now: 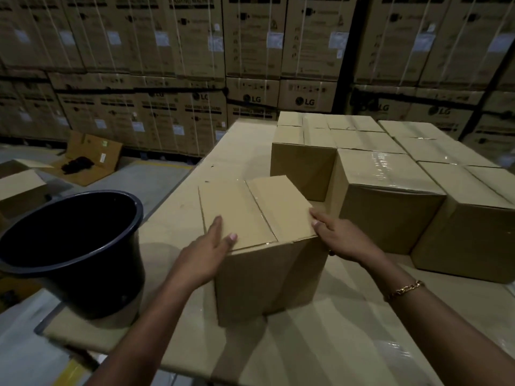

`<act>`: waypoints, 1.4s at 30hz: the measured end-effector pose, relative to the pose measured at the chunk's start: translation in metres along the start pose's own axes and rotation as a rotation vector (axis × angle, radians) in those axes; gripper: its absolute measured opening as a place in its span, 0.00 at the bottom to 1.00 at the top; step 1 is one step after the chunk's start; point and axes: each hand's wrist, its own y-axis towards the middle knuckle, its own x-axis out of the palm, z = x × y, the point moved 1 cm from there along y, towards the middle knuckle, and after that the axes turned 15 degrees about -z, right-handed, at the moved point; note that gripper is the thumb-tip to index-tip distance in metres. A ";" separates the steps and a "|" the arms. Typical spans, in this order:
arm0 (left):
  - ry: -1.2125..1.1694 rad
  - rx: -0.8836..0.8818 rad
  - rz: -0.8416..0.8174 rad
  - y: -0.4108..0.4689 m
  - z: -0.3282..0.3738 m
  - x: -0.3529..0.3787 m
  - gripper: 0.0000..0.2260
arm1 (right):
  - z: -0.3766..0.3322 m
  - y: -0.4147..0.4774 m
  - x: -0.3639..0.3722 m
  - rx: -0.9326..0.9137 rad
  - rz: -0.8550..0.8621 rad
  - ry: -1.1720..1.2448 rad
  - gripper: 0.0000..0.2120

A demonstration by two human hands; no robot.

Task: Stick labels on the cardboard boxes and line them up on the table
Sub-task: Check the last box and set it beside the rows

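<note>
From the head view, a plain brown cardboard box (pixel 259 218) stands upright near the middle of the tabletop (pixel 320 344), its top flaps closed along a centre seam under a strip of clear tape. No label shows on the faces I can see. The left hand (pixel 206 254) has a wide grip, fingers straight along the box's left side and thumb lying on the top. The right hand (pixel 341 238) is spread just as wide, fingers straight along the top right edge. Its wrist carries a gold chain bracelet (pixel 404 289).

Just right of it, reaching to the far side, similar boxes (pixel 390 190) sit packed together, their glossy tape catching the light. A round black plastic bucket (pixel 83 274), smooth and with a rolled rim, stands at the near left corner.

The tabletop is covered in flat cardboard sheets, partly shiny with tape. Beyond its left edge lies a grey floor (pixel 145 179) with a yellow line. On it lie an opened flat carton (pixel 92 157) and an open box (pixel 19 185).

The far wall is stacked cartons (pixel 250 51), strapped with pale bands and bearing white stickers. "LG" prints on several; the smaller writing is too blurred to read.
</note>
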 end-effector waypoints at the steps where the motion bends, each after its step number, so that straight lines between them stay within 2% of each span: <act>1: -0.020 0.039 0.022 0.007 -0.002 -0.003 0.31 | -0.002 0.001 -0.001 0.005 0.031 -0.039 0.25; 5: -0.022 0.191 0.102 0.059 -0.007 -0.013 0.29 | 0.003 0.014 -0.008 -0.052 0.155 -0.070 0.25; 8: -0.122 0.327 0.101 0.103 0.002 -0.008 0.29 | 0.020 0.034 -0.012 -0.039 0.243 -0.207 0.30; 10: -0.157 0.341 0.037 0.127 0.006 0.000 0.34 | 0.034 0.050 -0.014 0.005 0.247 -0.321 0.36; 13: -0.086 0.274 -0.056 0.161 0.009 0.008 0.52 | 0.049 0.070 -0.025 0.071 0.178 -0.467 0.48; 15: 0.012 0.263 -0.049 0.184 0.015 0.006 0.55 | 0.055 0.080 -0.035 0.102 0.175 -0.548 0.49; 17: 0.081 0.278 -0.029 0.206 0.024 0.000 0.52 | 0.061 0.090 -0.047 0.131 0.204 -0.615 0.45; 21: 0.060 0.346 -0.046 0.244 0.039 -0.017 0.45 | 0.066 0.111 -0.068 0.180 0.262 -0.701 0.39; 23: 0.065 0.353 -0.063 0.258 0.044 -0.023 0.43 | 0.068 0.123 -0.076 0.196 0.246 -0.654 0.39; 27: 0.065 0.360 -0.110 0.282 0.063 -0.026 0.41 | 0.084 0.140 -0.095 0.294 0.150 -0.464 0.49; 29: 0.073 0.366 -0.136 0.291 0.074 -0.026 0.41 | 0.094 0.145 -0.102 0.331 0.104 -0.415 0.51; 32: 0.092 0.361 -0.156 0.302 0.077 -0.024 0.41 | 0.105 0.148 -0.101 0.347 0.099 -0.464 0.48; 37: 0.111 0.355 -0.161 0.312 0.076 -0.024 0.41 | 0.110 0.150 -0.095 0.316 0.228 -0.543 0.43; 42: 0.124 0.326 -0.032 0.308 0.076 -0.017 0.38 | 0.105 0.150 -0.098 0.324 0.254 -0.560 0.41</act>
